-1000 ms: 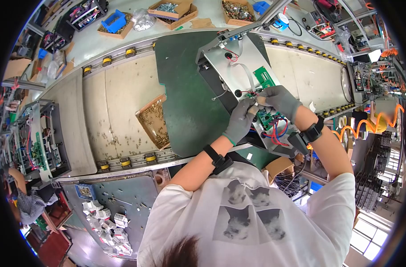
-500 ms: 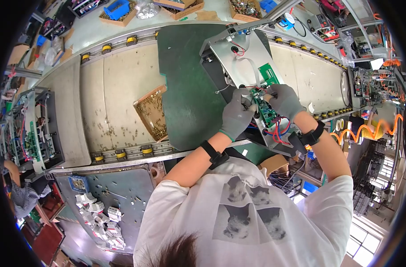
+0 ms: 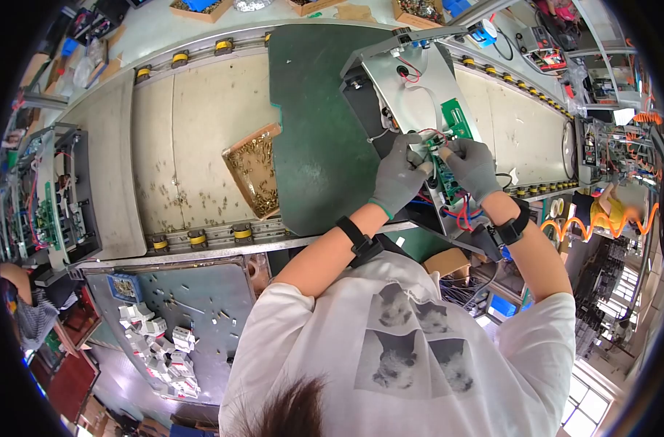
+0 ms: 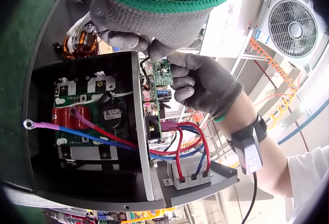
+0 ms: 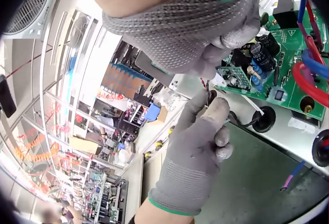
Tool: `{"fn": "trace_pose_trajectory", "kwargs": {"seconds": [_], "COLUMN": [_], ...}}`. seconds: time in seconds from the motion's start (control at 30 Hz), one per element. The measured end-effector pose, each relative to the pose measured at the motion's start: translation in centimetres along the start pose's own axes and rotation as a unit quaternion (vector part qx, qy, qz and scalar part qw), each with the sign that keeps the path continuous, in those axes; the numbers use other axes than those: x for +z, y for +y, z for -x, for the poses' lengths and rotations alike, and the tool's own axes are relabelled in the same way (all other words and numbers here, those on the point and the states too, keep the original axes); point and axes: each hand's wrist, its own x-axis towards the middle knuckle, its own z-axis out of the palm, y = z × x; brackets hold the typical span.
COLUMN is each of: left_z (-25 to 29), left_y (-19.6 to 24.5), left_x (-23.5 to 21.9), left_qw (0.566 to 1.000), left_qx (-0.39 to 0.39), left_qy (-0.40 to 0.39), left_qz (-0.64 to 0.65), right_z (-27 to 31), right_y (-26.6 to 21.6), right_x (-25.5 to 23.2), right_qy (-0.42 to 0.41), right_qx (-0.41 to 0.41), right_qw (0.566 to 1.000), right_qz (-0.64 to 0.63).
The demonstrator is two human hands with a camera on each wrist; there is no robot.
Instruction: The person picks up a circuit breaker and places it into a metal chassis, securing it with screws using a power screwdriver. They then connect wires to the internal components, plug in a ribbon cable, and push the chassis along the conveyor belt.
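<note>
A metal chassis (image 3: 413, 95) lies tilted on the green mat (image 3: 313, 146), with a green circuit board (image 3: 456, 120) on its panel. Over a lower board (image 5: 295, 64) both gloved hands meet. In the right wrist view the left hand (image 5: 193, 152) pinches a thin dark wire (image 5: 208, 91) between thumb and finger. The right hand (image 5: 200, 33) has its fingers curled at the edge of a small upright board (image 5: 234, 78); its fingertips are partly hidden. Red and blue cables (image 4: 193, 134) run beside the boards to a terminal block (image 4: 190, 180).
A cardboard tray (image 3: 253, 171) of small metal parts sits left of the mat, with loose parts scattered nearby. White parts (image 3: 157, 349) lie on a lower table (image 3: 215, 291). Another chassis (image 3: 55, 197) stands at the far left, near another person's arm (image 3: 17, 282).
The head view has shifted, so the chassis appears higher and further right. The left hand's fingers have moved from meeting the right fingertips to a place slightly apart beside the board.
</note>
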Motion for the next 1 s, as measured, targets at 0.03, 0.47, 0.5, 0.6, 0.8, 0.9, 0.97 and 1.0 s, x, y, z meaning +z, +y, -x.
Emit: {"fn": "trace_pose_trajectory", "kwargs": {"seconds": [0.03,0.47,0.5,0.6,0.8,0.9,0.97,1.0], "left_z": [0.0,-0.2,-0.1,-0.1,0.2,0.4,0.3,0.1], "left_y": [0.0,-0.1,0.0,0.4,-0.5,-3.1,-4.6,-5.0], "left_x": [0.0,-0.7,-0.8,-0.7,0.0,-0.9,-2.1,-2.5], "left_qw": [1.0,1.0,1.0,0.999,0.999,0.989,0.994,0.998], "left_qx": [-0.002,0.013,0.014,0.012,0.038,0.142,0.107,0.064], "left_qy": [0.002,-0.008,-0.015,-0.013,-0.005,0.023,-0.001,-0.018], "left_qz": [0.001,-0.021,-0.022,-0.042,0.017,-0.024,-0.019,-0.014], "right_z": [0.1,-0.2,-0.2,-0.4,-0.8,0.0,2.4,3.7], "right_y": [-0.3,-1.6,-1.7,-2.2,-1.4,-0.6,-0.7,-0.3], "right_x": [0.0,-0.2,-0.1,-0.2,-0.2,-2.6,-4.9,-5.9], "right_qy": [-0.003,-0.009,-0.006,-0.016,-0.03,-0.112,-0.094,-0.035], "right_qx": [0.0,-0.019,-0.026,-0.032,-0.043,-0.056,-0.05,-0.11], "right_qw": [1.0,0.988,0.986,0.979,0.982,0.99,0.994,0.992], "right_qz": [0.001,0.156,0.168,0.2,0.183,0.067,0.024,0.051]}}
